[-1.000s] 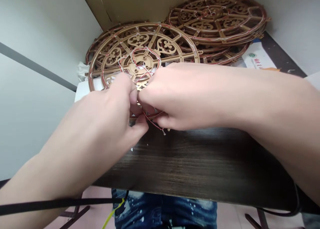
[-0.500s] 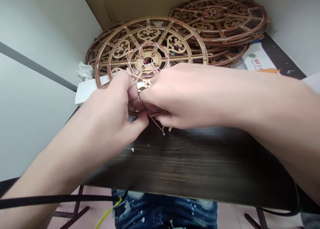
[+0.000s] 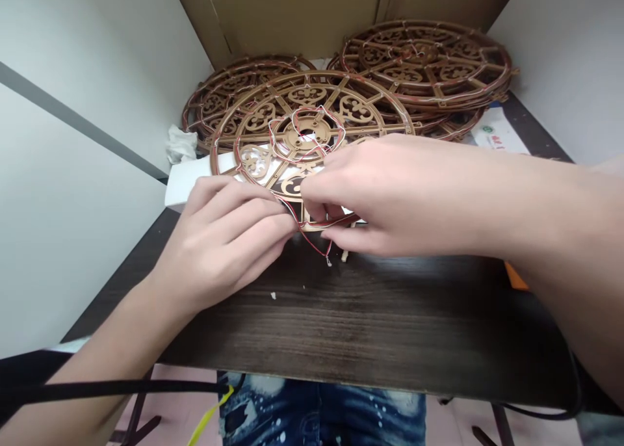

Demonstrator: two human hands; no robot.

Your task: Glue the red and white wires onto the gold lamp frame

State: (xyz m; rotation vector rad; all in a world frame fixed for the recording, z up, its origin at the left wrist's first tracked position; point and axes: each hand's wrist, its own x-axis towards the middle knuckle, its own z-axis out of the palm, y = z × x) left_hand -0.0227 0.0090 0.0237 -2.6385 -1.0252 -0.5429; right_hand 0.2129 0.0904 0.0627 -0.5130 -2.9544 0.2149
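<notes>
A round golden-brown openwork frame leans toward me, with red and white wires looped about its hub and along its rings. My left hand is turned back up at the near left of the rim. Its fingers are pressed together at the red-and-white wire; the thumb is hidden. Across the near right of the rim lies my right hand, its fingers curled round the frame with the thumb underneath. Between the hands, a twisted bare wire end hangs just below the rim.
More such frames are stacked at the back right and back left. A white box sits under the frame, beside crumpled tissue. Light walls close off both sides. A black cable crosses at lower left.
My left hand has turned palm down and drawn back from the inner part of the frame to its near left rim. My right hand stays on the rim. The view has shifted slightly.
</notes>
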